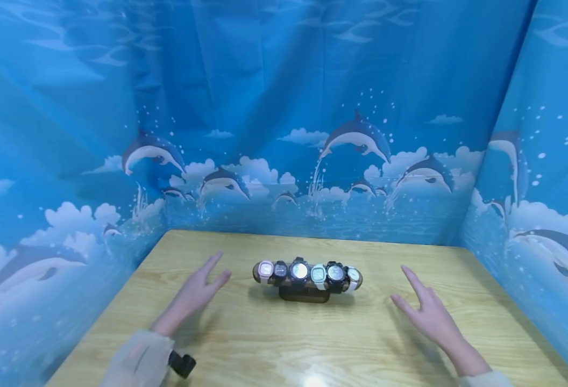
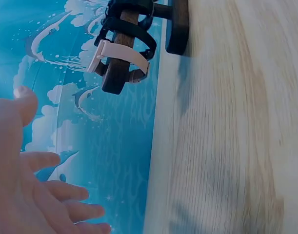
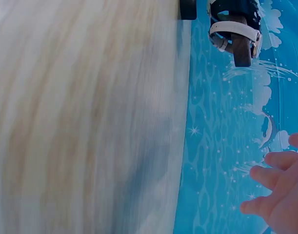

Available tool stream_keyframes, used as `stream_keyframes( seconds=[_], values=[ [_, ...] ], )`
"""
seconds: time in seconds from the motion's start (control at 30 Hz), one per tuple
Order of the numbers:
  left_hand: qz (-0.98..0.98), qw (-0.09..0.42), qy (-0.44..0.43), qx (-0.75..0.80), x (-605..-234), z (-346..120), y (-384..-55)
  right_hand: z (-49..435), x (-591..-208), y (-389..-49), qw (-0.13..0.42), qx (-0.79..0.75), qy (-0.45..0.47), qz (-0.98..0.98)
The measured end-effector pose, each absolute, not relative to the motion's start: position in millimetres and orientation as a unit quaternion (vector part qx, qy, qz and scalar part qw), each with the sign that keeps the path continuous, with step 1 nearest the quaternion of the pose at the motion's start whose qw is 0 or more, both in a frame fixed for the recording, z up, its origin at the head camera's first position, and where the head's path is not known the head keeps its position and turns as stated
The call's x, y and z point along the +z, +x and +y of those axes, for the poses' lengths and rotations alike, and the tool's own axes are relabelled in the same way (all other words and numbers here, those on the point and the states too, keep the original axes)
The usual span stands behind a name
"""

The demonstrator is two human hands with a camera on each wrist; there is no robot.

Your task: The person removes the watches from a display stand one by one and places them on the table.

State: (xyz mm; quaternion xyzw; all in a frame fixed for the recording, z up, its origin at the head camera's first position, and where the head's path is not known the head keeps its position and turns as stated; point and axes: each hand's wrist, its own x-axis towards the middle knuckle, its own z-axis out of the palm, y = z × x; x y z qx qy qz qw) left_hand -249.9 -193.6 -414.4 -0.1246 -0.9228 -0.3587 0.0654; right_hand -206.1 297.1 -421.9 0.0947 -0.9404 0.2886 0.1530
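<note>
A dark wooden watch stand [image 1: 304, 294] is in the middle of the table in the head view, with several wristwatches strapped along its bar. At its left end is a pink watch [image 1: 265, 270], and a white watch [image 1: 353, 276] sits at the right end. Between them are black watches and a mint green watch [image 1: 319, 275]. My left hand [image 1: 196, 290] hovers left of the stand, fingers extended and holding nothing. To the right of the stand, my right hand [image 1: 425, 312] is also held out with straight, spread fingers. Both hands are apart from the watches.
The stand rests on a light wood-grain table [image 1: 245, 344]. Blue curtains [image 1: 274, 107] printed with dolphins and clouds enclose its back and both sides. A small black device [image 1: 182, 364] is worn at the left sleeve.
</note>
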Motion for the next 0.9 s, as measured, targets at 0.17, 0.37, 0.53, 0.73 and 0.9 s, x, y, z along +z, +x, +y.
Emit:
stream_keyframes(
  seconds=[0.17, 0.37, 0.53, 0.73, 0.9],
  values=[
    [-0.908, 0.054, -0.107, -0.402, -414, -190, -254, 290, -425, -215, 0.172, 0.35, 0.101, -0.915],
    [-0.889, 0.054, -0.123, -0.437, -416, -181, -259, 283, -430, -221, 0.165, 0.393, 0.108, -0.898],
    [-0.877, 0.052, -0.141, -0.456, -418, -172, -262, 279, -432, -223, 0.152, 0.403, 0.111, -0.895],
    [-0.853, 0.054, -0.143, -0.499, -424, -163, -269, 272, -433, -228, 0.149, 0.412, 0.132, -0.889],
    [-0.83, 0.059, -0.134, -0.538, -429, -157, -275, 265, -434, -234, 0.157, 0.417, 0.148, -0.883]
  ],
)
